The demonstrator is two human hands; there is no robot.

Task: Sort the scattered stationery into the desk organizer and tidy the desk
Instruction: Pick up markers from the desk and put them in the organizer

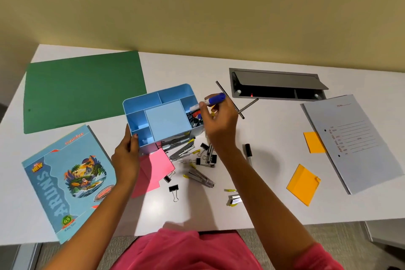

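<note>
Left hand (127, 155) grips the near-left corner of the blue organizer (163, 116), which sits mid-counter (274, 138). Right hand (219, 120) pinches a blue-capped marker (210, 101) just above the organizer's right compartment. Binder clips (174, 189), staplers (200, 177) and a black marker (248, 153) lie scattered just in front.

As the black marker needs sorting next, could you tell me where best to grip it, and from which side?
Pinch the black marker at mid-barrel, from above and the right. It lies flat on the desk, pointing away from the person, with bare surface on that side, so a grip across its narrow width should fit.
</note>
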